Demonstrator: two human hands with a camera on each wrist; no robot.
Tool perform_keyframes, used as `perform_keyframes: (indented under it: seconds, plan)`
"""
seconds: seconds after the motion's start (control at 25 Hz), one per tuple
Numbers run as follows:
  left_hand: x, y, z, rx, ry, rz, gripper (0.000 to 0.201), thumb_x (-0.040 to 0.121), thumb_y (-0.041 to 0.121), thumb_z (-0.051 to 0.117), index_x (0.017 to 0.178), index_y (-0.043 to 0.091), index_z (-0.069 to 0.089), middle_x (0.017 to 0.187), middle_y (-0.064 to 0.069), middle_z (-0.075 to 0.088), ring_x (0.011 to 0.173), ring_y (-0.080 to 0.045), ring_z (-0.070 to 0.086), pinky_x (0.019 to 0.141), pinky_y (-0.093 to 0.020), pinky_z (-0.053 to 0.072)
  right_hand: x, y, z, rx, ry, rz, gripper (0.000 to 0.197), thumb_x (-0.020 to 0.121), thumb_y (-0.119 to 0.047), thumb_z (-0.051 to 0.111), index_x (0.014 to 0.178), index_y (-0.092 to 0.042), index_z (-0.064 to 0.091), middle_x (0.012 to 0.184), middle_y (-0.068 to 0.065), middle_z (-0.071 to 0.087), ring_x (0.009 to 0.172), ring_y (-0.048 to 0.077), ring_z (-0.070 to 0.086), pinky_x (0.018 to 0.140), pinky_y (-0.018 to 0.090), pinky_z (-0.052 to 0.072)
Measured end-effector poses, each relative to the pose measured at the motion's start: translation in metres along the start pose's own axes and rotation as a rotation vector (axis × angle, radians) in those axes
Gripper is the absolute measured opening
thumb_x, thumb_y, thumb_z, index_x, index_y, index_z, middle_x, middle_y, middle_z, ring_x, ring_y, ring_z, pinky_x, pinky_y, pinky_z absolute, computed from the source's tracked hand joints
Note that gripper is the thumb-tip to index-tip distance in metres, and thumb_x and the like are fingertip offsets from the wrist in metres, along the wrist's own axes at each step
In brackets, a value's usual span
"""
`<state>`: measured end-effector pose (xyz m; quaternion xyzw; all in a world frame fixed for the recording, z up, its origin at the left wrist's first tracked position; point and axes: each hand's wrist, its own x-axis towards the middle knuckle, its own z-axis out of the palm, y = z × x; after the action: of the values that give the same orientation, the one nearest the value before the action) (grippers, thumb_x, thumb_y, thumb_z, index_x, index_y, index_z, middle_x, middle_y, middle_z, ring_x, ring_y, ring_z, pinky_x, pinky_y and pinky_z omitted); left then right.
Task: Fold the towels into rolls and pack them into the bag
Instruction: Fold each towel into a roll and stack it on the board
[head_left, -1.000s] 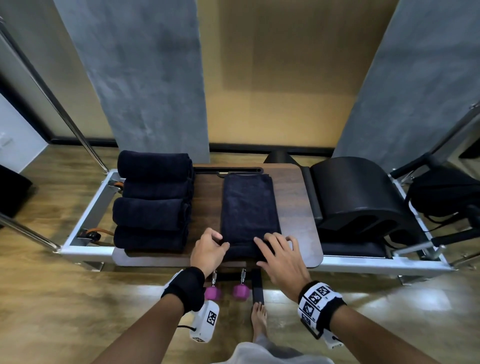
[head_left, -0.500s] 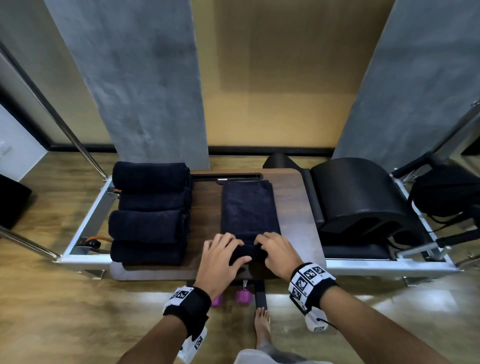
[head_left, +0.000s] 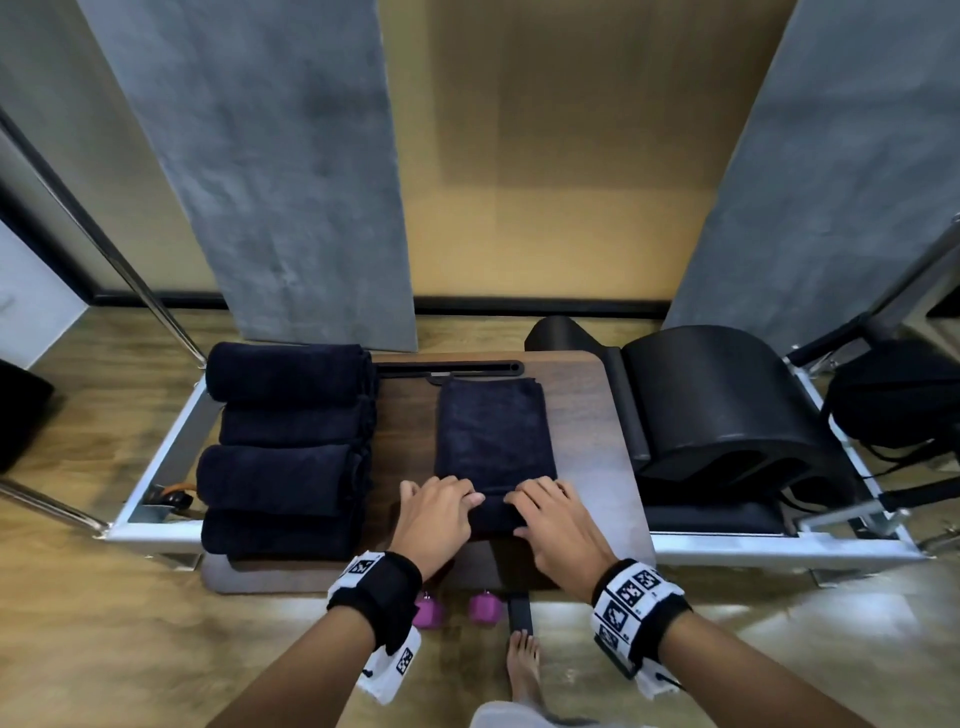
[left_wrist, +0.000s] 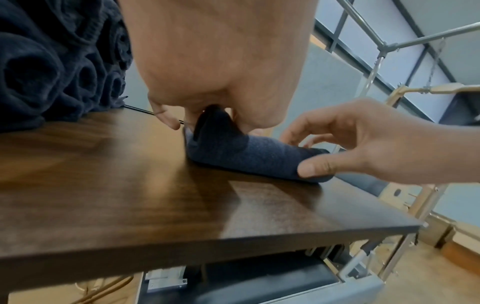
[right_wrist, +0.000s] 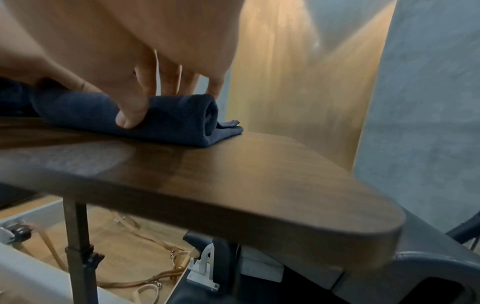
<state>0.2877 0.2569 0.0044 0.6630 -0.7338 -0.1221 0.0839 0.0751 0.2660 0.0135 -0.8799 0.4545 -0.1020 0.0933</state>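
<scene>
Both hands' grips (head_left: 441, 519) (head_left: 558, 525) curl round the dark navy towel's (head_left: 493, 441) rolled near end.

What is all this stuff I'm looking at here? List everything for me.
Rolled towels: four, dark navy, lying side by side on the left of the tabletop.
Flat towel: one, dark navy, middle of the tabletop, its near end partly rolled up.
Tabletop: one, dark brown wood, set over a metal frame.
Metal frame: one, silver-white, under the tabletop.
Padded barrel: one, black, right of the tabletop.
Bag: one, black, far right.
Dumbbells: two, pink, on the floor under the near edge.
Left hand: grips the roll's left end.
Right hand: grips the roll's right end.
Bare foot: one, on the wooden floor.
</scene>
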Motion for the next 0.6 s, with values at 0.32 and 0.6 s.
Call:
perform_keyframes:
  seconds: [0.32,0.6]
  plan:
    - [-0.011,-0.015,-0.008,-0.059,0.082,0.139,0.045,0.093,0.068,0.059,0.124,0.037,0.052,0.126,0.016,0.05,0.122,-0.009,0.046,0.099,-0.038,0.038,0.042,0.019,-0.013,0.192,-0.115,0.131,0.036,0.097,-0.007,0.058,0.128,-0.024,0.053,0.109,0.0,0.065,0.103,0.022,0.058,0.084,0.034,0.046]
    - [0.018,-0.013,-0.009,-0.137,0.029,0.013,0.021,0.107,0.041,0.055,0.125,0.033,0.063,0.121,0.022,0.058,0.125,-0.009,0.044,0.101,-0.04,0.026,0.044,0.03,-0.016,0.264,0.011,0.062,0.014,0.105,-0.04,0.052,0.114,-0.03,0.048,0.112,-0.01,0.051,0.093,0.008,0.05,0.075,0.03,0.049]
